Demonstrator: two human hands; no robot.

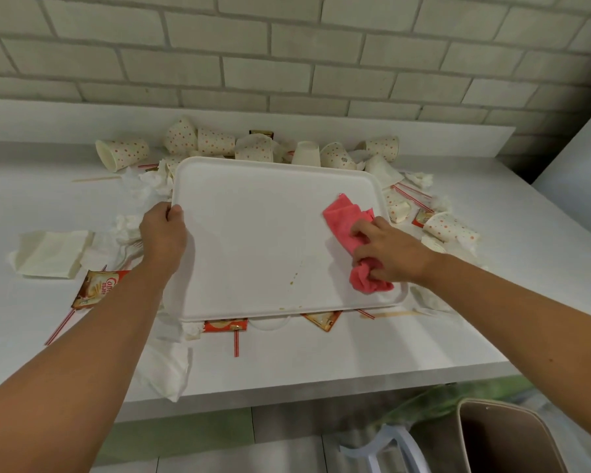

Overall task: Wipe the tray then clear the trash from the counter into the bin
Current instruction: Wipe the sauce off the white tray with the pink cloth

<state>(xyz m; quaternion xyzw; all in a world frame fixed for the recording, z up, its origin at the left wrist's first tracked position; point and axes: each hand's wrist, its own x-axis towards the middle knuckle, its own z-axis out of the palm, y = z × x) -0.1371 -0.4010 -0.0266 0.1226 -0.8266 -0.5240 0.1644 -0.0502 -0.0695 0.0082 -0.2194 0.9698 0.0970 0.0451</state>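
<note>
- The white rectangular plastic tray [260, 233] lies on the white counter [321, 353], resting on top of scattered trash so its near edge sits raised.
- The left hand [162, 233] grips the tray's left rim, thumb on the upper face and fingers curled under the edge.
- The right hand [389, 252] clutches a crumpled pink cloth [352, 233], pressing it on the tray's right part, near the right rim.
- Small brown spots [296, 276] mark the tray's near side, left of the cloth.
- Dotted paper cups [215, 141] lie tipped along the far side of the tray, more at its right.
- Crumpled white napkins [52, 252], a brown creamer sachet [98, 290] and red-striped straws [60, 326] lie left of the tray.
- A beige bin [512, 438] stands on the floor below the counter's near right edge.
</note>
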